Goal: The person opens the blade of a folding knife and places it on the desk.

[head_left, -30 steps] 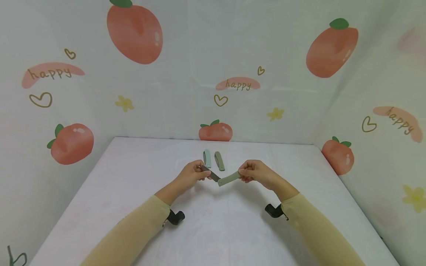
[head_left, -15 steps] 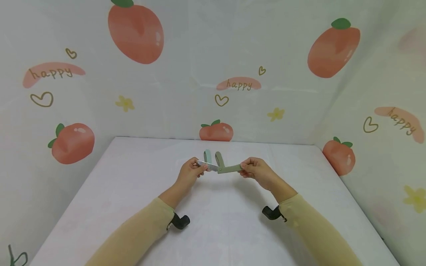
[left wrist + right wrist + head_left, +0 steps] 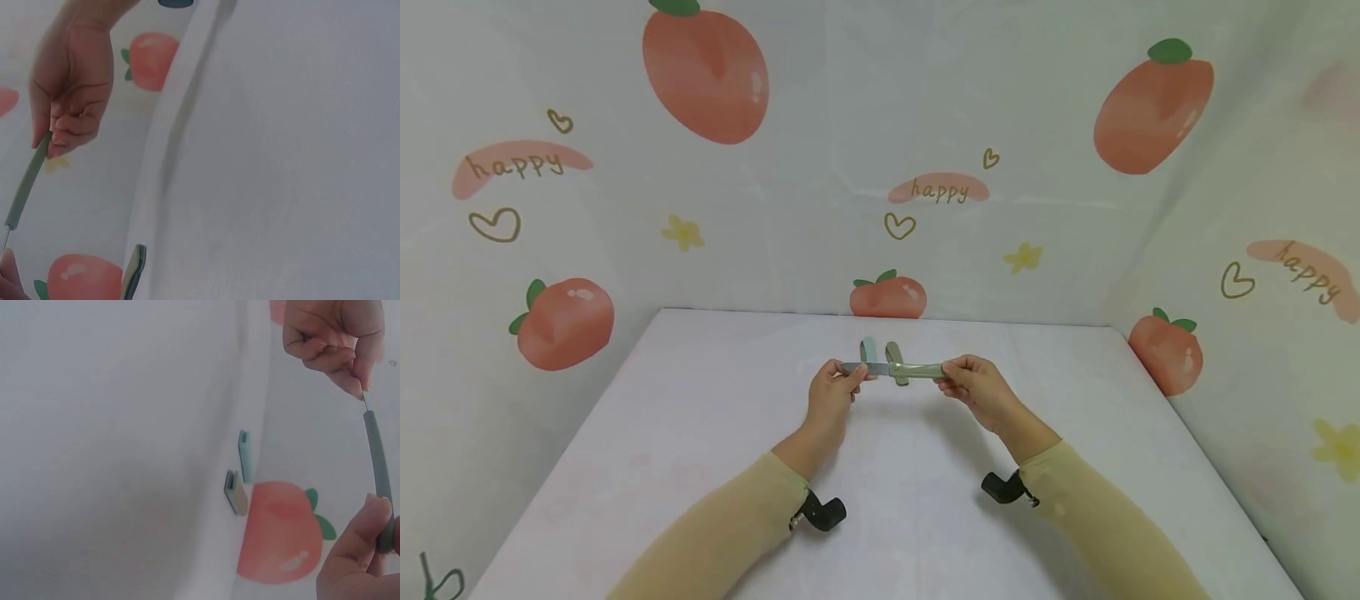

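A green-handled folding knife (image 3: 919,371) is held level above the table, its blade (image 3: 878,368) swung out in line with the handle. My left hand (image 3: 831,398) pinches the blade near its tip between thumb and fingers. The handle's far end is pinched by my right hand (image 3: 981,387). In the right wrist view the handle (image 3: 378,453) runs from the right hand (image 3: 356,550) towards the left hand (image 3: 340,337), with a sliver of blade showing. Behind the held knife lie a pale teal folded knife (image 3: 868,345) and an olive folded knife (image 3: 892,352), both partly covered in the head view.
The white tabletop (image 3: 910,500) stretches out below both arms. Its back edge meets a white curtain (image 3: 820,250) printed with fruit, hearts and flowers. A black wrist camera (image 3: 823,512) sits at the left sleeve, another wrist camera (image 3: 1002,487) at the right.
The angle between blade and handle has widened from a V to a straight line. Both hands have turned, and the knife has risen in the head view over the two folded ones.
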`<move>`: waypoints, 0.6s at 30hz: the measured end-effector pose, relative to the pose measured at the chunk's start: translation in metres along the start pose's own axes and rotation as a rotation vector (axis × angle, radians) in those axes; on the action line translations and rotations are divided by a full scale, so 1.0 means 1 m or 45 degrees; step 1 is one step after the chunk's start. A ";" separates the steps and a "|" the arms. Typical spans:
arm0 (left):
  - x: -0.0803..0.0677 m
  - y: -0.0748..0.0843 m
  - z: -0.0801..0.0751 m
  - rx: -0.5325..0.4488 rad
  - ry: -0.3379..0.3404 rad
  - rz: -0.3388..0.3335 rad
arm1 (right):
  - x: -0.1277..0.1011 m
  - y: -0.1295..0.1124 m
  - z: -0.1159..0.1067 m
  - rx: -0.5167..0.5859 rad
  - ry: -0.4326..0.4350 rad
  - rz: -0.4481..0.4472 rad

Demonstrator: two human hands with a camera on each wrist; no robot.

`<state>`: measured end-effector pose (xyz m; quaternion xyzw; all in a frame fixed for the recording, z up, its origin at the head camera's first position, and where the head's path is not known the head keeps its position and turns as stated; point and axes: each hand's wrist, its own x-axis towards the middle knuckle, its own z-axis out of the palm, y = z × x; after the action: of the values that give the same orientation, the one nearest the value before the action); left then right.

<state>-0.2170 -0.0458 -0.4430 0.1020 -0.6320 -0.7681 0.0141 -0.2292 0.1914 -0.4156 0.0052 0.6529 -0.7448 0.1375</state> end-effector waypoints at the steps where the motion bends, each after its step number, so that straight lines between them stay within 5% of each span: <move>1: 0.000 0.000 0.000 0.000 0.008 -0.004 | 0.000 0.000 0.000 0.003 0.002 0.004; 18: -0.002 -0.005 -0.017 0.131 -0.217 -0.066 | -0.005 0.000 -0.016 -0.245 -0.085 -0.035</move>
<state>-0.2120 -0.0606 -0.4507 0.0531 -0.6667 -0.7406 -0.0650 -0.2271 0.2076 -0.4166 -0.0419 0.7165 -0.6803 0.1488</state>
